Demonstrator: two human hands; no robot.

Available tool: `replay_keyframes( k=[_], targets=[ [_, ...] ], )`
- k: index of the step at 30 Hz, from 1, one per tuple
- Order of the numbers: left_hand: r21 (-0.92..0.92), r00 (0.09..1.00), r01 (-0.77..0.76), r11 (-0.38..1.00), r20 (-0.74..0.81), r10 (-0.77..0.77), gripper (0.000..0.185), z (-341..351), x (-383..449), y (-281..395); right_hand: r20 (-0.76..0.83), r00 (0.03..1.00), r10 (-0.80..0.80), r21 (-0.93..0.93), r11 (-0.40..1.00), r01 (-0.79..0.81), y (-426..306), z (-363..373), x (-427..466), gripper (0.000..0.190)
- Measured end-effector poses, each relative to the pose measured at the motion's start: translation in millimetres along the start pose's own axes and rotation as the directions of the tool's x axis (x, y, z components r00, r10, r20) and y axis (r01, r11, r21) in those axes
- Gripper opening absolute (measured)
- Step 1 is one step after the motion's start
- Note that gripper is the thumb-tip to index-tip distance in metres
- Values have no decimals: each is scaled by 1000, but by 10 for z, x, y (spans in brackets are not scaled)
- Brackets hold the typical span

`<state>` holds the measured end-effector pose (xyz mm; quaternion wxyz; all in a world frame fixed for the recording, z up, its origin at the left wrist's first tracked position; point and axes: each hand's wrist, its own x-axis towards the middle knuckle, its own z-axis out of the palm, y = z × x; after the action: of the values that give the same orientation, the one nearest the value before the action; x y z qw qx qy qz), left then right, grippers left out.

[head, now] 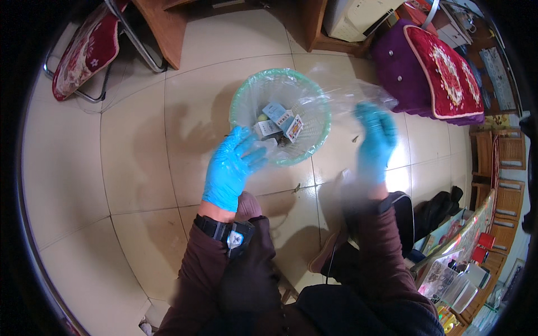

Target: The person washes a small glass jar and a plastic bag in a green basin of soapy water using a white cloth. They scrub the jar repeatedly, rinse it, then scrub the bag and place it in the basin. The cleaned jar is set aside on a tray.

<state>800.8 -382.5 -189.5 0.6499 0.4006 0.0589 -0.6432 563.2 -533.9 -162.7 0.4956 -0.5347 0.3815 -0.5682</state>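
A round basket with a green rim (322, 90) stands on the tiled floor, lined with a clear plastic bag (357, 94) whose loose part stretches out to the right. Inside lie a playing card (294, 128), a light-blue printed packet (277, 114), a white printed piece (269, 127) and other litter. My left hand (233, 164), in a blue glove, is at the basket's lower left rim, fingers apart; whether it touches the bag is unclear. My right hand (377, 138), gloved in blue and blurred, is right of the basket with its fingers curled at the stretched plastic.
At the upper left is a metal-framed chair with a red floral cushion (90, 59). Wooden furniture (166, 33) borders the top. A purple-covered seat (395, 71) stands at the upper right. A table with plastic containers (460, 294) is at the lower right. Small debris (297, 187) dots the floor.
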Motion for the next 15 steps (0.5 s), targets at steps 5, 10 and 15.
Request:
replay_keyframes(
  k=[5, 10, 15],
  targets=[
    [-100, 980, 6, 995, 199, 14, 44, 112, 44, -116, 772, 595, -222, -211, 794, 570, 86, 470, -958, 20],
    [-65, 999, -44, 997, -14, 43, 29, -81, 95, -85, 706, 703, -87, -267, 887, 378, 156, 361, -1198, 28],
    [-109, 999, -28, 994, -28, 25, 16, -144, 149, -123, 492, 864, 113, -341, 937, 72, 137, 240, -1140, 22]
  ],
)
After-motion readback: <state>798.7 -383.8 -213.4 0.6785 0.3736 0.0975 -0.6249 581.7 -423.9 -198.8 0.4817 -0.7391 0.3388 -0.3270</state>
